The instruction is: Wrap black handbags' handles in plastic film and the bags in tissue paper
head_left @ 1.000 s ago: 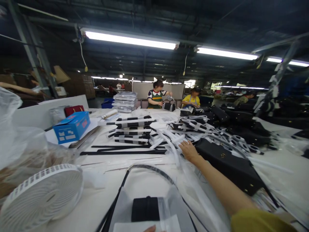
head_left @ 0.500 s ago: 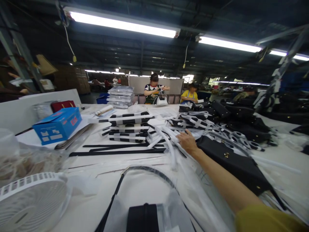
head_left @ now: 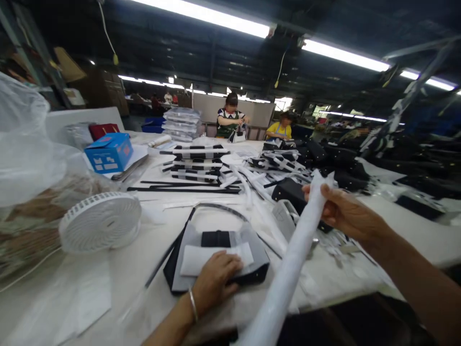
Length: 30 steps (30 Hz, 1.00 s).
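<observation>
A black handbag [head_left: 258, 274] lies near the table's front, partly covered by pale grey wrapping, its strap [head_left: 223, 207] arching behind it. My left hand [head_left: 218, 276], with a bangle at the wrist, rests on a white padded sheet [head_left: 194, 259] on the bag, fingers stretched out. At the right my right hand [head_left: 347, 211] is raised above the table, fingers pinching the top end of a long white roll of wrapping [head_left: 293, 259]. The roll slants down toward me, and its lower end leaves the view. What the roll is made of I cannot tell.
A white fan [head_left: 103, 221] and a blue box [head_left: 110, 153] stand at the left, by a large clear plastic bag [head_left: 25, 144]. Wrapped straps [head_left: 200, 153] are stacked further back. Black bags [head_left: 338, 163] pile up at the right. Two co-workers sit across the table.
My right hand has come back from the strap pile and now holds the white roll upright. My left hand has come into view onto the handbag. The camera has tilted down.
</observation>
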Available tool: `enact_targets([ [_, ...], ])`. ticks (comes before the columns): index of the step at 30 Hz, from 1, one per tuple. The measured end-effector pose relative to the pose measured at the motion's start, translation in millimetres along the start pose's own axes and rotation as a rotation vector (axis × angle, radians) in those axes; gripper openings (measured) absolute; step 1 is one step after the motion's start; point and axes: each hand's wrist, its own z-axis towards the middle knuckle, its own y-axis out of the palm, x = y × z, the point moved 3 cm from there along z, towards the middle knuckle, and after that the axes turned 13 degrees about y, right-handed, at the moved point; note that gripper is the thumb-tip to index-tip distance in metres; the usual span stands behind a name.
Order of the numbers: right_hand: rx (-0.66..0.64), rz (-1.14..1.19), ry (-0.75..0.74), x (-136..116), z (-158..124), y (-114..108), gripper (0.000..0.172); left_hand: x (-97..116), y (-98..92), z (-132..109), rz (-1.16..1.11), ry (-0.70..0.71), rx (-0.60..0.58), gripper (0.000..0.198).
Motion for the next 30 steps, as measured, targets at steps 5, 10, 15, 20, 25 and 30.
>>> enact_targets([
  [5,-0.044,0.202,0.614,139,-74,14,0.049,-3,-5.3,9,-0.05,-0.062,-0.13,0.045],
  [10,-0.012,0.392,0.75,211,-101,62,0.034,-7,-13.8,20,-0.028,-0.07,-0.253,0.043],
  [15,-0.049,0.482,0.794,230,-92,92,0.026,-5,-27.2,36,0.01,-0.045,-0.373,0.039],
  [20,0.132,0.624,0.754,240,-74,100,0.022,-4,-31.4,43,0.057,-0.029,-0.408,0.035],
  [25,0.206,0.689,0.739,247,-69,108,0.013,6,-21.2,33,0.114,0.022,-0.376,0.032],
  [30,0.182,0.708,0.741,247,-71,104,0.011,19,-3.1,8,0.178,0.054,-0.253,0.046],
])
